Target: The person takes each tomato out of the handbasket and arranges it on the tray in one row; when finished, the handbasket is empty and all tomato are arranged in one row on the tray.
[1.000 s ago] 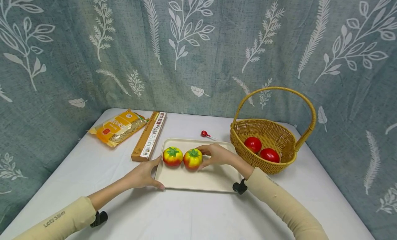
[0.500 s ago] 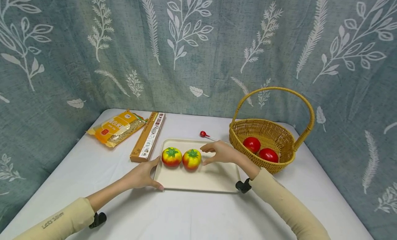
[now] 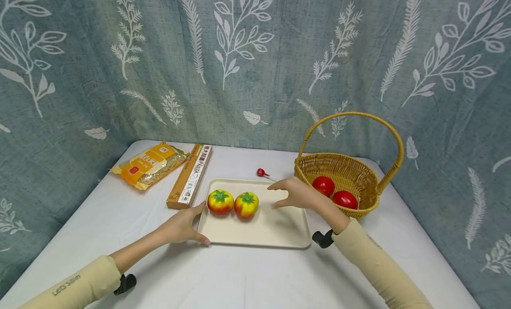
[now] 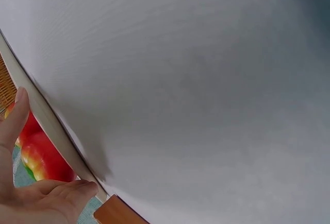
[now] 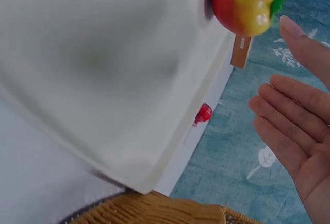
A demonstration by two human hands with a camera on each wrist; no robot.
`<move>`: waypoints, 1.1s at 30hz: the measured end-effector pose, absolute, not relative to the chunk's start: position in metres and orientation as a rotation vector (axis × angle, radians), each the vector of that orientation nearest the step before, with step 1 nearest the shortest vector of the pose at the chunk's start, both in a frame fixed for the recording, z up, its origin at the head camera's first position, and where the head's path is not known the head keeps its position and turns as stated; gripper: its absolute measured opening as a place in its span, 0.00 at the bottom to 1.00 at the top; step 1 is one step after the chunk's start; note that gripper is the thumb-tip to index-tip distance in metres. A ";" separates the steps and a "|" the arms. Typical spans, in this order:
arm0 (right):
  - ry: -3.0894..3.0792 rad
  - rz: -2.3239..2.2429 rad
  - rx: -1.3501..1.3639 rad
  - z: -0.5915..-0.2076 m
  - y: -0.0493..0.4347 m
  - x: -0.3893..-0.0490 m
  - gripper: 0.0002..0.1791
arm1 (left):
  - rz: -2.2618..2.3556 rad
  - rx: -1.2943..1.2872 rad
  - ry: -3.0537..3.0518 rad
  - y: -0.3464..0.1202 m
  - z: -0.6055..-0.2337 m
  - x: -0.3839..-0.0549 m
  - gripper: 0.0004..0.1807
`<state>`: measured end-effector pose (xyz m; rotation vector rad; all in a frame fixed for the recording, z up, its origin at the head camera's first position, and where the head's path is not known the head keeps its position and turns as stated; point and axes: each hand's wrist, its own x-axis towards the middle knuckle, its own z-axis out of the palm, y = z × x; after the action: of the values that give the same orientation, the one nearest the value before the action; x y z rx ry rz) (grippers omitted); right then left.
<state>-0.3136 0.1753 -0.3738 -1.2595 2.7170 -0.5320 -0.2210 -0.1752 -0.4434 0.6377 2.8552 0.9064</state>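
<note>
Two red-and-yellow, tomato-like fruits with green leafy tops lie side by side in the left half of a cream tray [image 3: 255, 236]: the left fruit [image 3: 220, 202] and the right fruit [image 3: 246, 205]. My left hand [image 3: 181, 224] rests at the tray's left end, thumb at the front corner and fingers along the side rim; the left wrist view shows its spread fingertips on the rim. Above the tray's right part hovers my right hand [image 3: 297, 194], holding nothing. Its thumb and fingers are apart in the right wrist view, with the right fruit [image 5: 245, 2] beyond the thumb.
A wicker basket [image 3: 351, 160] with a tall handle and two red tomato-like fruits [image 3: 345, 199] stands right of the tray. Behind the tray lies a red lollipop [image 3: 261, 172]. A pasta box [image 3: 190, 176] and an orange-and-clear food bag [image 3: 151, 165] lie at the back left.
My right hand has let go of the right fruit and moved right, away from it. The fruit stays on the tray. My left hand keeps its place at the tray's left end.
</note>
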 end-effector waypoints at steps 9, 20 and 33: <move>2.738 -0.620 -1.237 -0.357 0.198 -0.312 0.31 | 0.912 0.642 2.854 -0.174 -0.443 -0.220 0.65; 2.748 -0.779 -1.113 -0.335 0.227 -0.313 0.31 | 0.909 0.627 2.856 -0.175 -0.442 -0.220 0.66; 2.689 -1.036 -0.913 -0.334 0.266 -0.332 0.30 | 0.907 0.612 2.853 -0.174 -0.441 -0.220 0.66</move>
<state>-0.3317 0.2662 -0.3344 -0.9126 2.6888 -1.0364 -0.2202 -0.1737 -0.4413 0.6123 2.8528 0.9066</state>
